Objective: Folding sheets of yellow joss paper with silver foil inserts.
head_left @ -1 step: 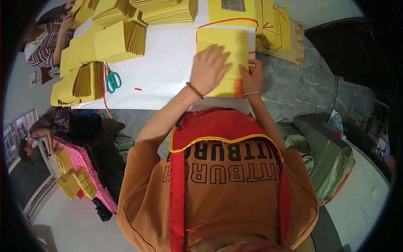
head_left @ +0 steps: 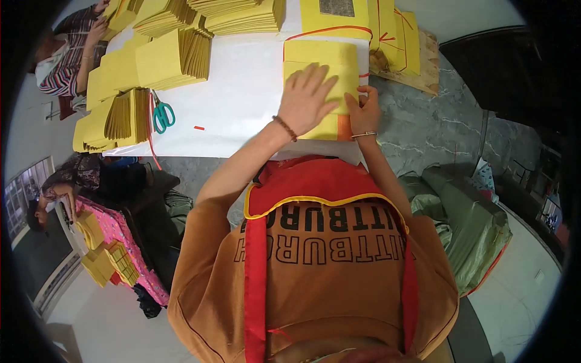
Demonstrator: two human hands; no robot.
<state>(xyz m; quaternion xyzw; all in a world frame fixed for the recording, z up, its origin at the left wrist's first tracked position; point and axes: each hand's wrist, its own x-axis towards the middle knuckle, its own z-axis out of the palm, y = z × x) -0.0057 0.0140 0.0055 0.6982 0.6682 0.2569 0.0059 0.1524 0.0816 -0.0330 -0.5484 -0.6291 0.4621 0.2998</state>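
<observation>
A folded yellow paper lies at the right end of the white-covered table, with an orange patch at its near right corner. My left hand is laid flat across its middle, fingers spread. At its right edge my right hand pinches the paper, thumb on top and the other fingers curled by the side. A red cord curves past the paper's far edge. Whatever is under my left palm is hidden.
Stacks of folded yellow paper fill the table's left and far side. Teal-handled scissors lie beside them, near a small red strip. Tied yellow bundles stand at the far right. Two other people are at the left.
My left hand has slid slightly to the right over the yellow paper, its fingers a little more spread. The right hand stays in place.
</observation>
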